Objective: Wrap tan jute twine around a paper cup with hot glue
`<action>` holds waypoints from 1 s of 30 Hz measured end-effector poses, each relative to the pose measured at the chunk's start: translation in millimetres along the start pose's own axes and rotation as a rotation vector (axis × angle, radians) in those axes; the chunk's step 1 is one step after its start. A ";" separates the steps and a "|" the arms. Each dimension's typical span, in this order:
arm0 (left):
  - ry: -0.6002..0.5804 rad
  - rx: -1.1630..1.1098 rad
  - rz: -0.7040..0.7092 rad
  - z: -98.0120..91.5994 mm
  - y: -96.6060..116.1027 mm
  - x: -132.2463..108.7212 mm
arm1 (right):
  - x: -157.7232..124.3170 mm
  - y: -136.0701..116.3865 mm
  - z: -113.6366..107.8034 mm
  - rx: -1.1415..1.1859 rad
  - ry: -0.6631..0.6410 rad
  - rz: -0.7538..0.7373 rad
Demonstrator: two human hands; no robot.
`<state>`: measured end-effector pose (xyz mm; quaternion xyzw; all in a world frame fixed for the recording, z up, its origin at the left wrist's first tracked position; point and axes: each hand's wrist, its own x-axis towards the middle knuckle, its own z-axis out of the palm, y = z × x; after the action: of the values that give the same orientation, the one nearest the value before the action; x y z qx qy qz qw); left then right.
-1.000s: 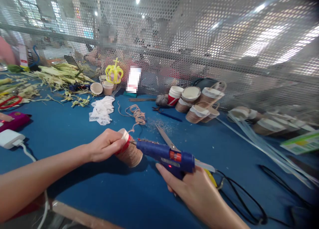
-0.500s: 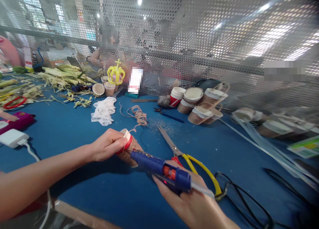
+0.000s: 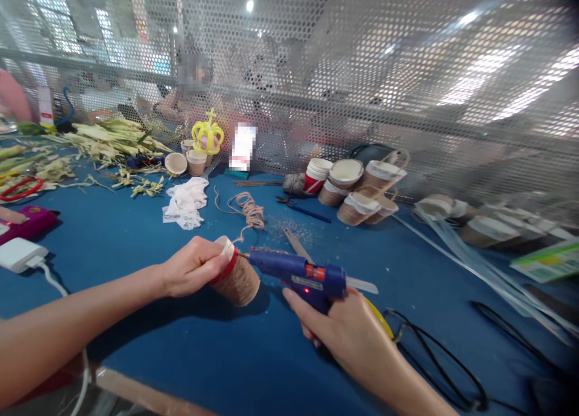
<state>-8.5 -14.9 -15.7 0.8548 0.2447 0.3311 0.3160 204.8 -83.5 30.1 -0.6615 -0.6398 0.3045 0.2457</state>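
Note:
My left hand [image 3: 195, 265] grips the rim of a paper cup [image 3: 239, 281] wrapped in brown twine, with a red band bare near its rim. The cup lies tilted, its base towards the right. In my right hand [image 3: 337, 322] is a blue hot glue gun [image 3: 296, 271], a clear glue stick poking out of its back and a small red light lit. Its nozzle is at the red band; whether it touches, I cannot tell. From the cup a strand runs to a loose coil of twine [image 3: 251, 210]. Scissors [image 3: 296, 244] lie partly hidden behind the glue gun.
Twine-wrapped cups [image 3: 357, 208] stand at the back right, near clear glue sticks [image 3: 470, 265]. A white crumpled cloth [image 3: 185, 202], corn husks [image 3: 117, 138] and a yellow crown [image 3: 208, 132] are on the left. A black cable [image 3: 443, 359] loops at the right front. Perforated metal screen [image 3: 294, 54] behind.
The glue gun has swung up and levelled out, its nozzle moving from the twine-wrapped side to the red band near the rim. My left hand keeps its hold on the cup.

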 end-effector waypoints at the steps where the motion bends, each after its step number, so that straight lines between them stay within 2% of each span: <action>1: 0.005 0.005 0.012 0.3 -0.6 -0.1 | 1.1 0.4 1.3 0.014 0.003 0.034; 6: 0.002 0.003 0.028 0.2 -1.5 0.9 | 5.8 2.3 2.2 0.086 -0.049 0.093; 13: -0.009 0.026 -0.008 -0.9 -1.2 0.7 | 8.0 7.8 -13.1 0.308 -0.160 0.009; 16: 0.003 0.028 -0.037 -0.3 -1.9 0.4 | 14.4 16.0 -30.6 0.392 -0.061 0.018; 19: 0.011 0.001 -0.059 0.0 -2.4 0.0 | 30.8 28.9 -50.4 0.291 0.164 0.050; 21: 0.010 -0.005 -0.049 -0.2 -2.7 -0.6 | 46.5 39.9 -59.6 0.198 0.254 0.109; 25: -0.002 0.019 -0.016 -1.1 -3.7 -1.9 | 78.5 64.4 -62.8 0.086 0.310 0.268; 30: 0.004 0.041 0.024 -1.4 -3.6 -2.0 | 101.2 86.7 -56.6 -0.105 0.255 0.416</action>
<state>-11.6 -13.1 -18.2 0.8632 0.2417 0.3317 0.2939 305.4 15.7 -1.5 -0.8238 -0.4688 0.2290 0.2217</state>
